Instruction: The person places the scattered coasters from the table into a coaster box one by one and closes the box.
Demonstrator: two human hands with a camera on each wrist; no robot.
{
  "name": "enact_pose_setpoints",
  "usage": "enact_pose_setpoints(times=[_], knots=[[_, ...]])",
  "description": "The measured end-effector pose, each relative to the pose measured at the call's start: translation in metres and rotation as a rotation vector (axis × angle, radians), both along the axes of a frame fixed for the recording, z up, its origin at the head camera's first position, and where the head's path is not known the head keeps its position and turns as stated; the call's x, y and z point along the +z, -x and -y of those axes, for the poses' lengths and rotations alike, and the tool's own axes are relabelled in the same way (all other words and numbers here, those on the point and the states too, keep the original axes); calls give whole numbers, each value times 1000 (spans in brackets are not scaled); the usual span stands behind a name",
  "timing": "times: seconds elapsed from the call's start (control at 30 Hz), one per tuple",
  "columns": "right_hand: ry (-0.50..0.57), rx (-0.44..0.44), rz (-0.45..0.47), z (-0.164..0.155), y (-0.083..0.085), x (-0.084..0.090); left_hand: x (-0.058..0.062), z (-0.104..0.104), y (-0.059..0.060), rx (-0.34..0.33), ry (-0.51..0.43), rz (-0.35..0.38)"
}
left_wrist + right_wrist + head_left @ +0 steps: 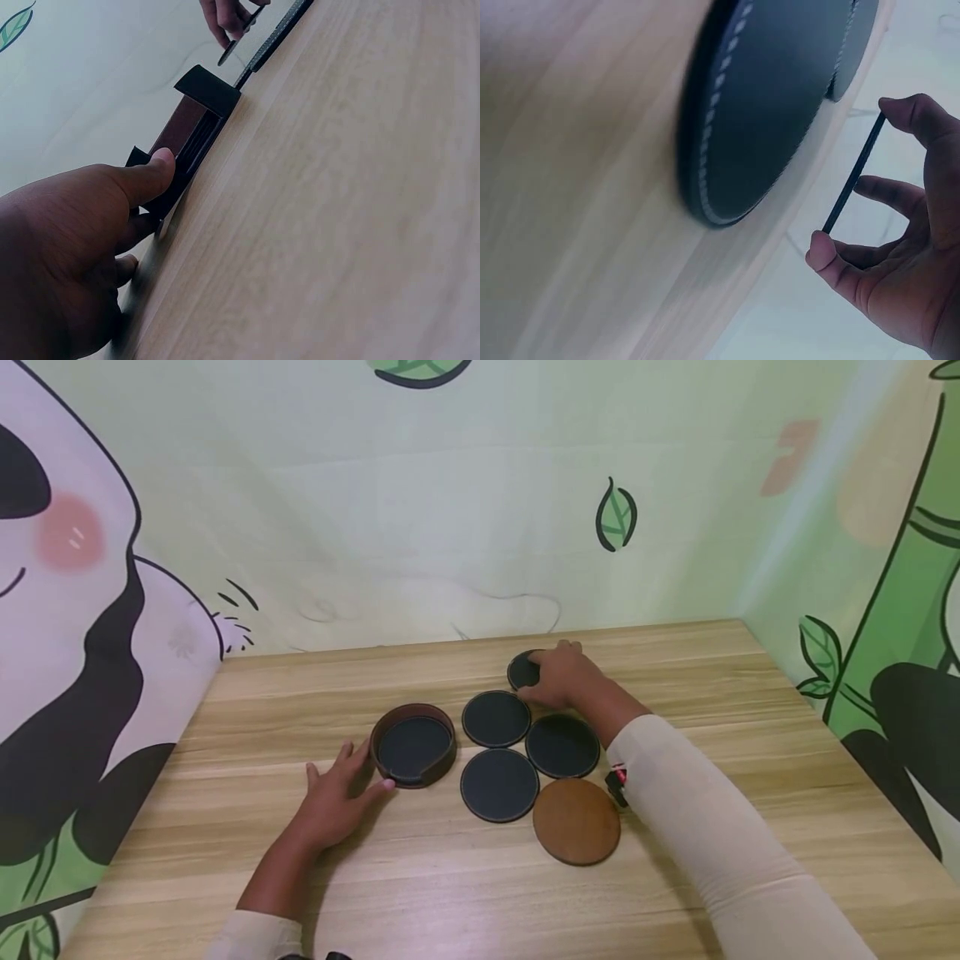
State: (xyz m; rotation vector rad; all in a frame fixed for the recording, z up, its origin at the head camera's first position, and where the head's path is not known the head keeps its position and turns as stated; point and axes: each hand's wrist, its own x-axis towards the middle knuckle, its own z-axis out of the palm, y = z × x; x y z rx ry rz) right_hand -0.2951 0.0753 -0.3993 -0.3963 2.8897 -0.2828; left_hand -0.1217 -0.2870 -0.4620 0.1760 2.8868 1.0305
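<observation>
Far black coaster (522, 671) sits at the back of the cluster, near the far edge of the bench (420, 877). Right hand (561, 678) has it pinched by the rim between thumb and fingertips; the right wrist view shows the disc (853, 174) edge-on and raised off the wood, thumb (826, 255) below, a fingertip on top.

Round brown holder (413, 745) stands left of the cluster, one black coaster (411, 747) already lying inside it. Left hand (335, 802) rests just beside the holder, fingers spread and relaxed, thumb tip (159, 166) touching the holder's wall (184, 135) (more a steadying touch than a grip, as far as the left wrist view shows).

Judgement on step: pickup of the far coaster is in hand, lift just started. Next move likely calls for carrying it left over the other discs and lowering it flat into the holder, through the cutout or from above, while the left hand keeps the holder from sliding.

Count:
- Black coasters loose on the bench: three, lying flat and close together: (496, 719), (562, 746), (499, 784).
- Black coaster in the right hand: one.
- Black coaster in the holder: one visible; cannot tell whether more lie beneath.
- Brown coaster (576, 821): one, nearest the person, just beside the black ones.
- Holder: one.
</observation>
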Motion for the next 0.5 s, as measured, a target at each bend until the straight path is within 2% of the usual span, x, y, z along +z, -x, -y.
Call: enact_pose_setpoints(times=[0.5], knots=[[-8,74,-7,37,-17,11,-1,1,0,6,4,6]])
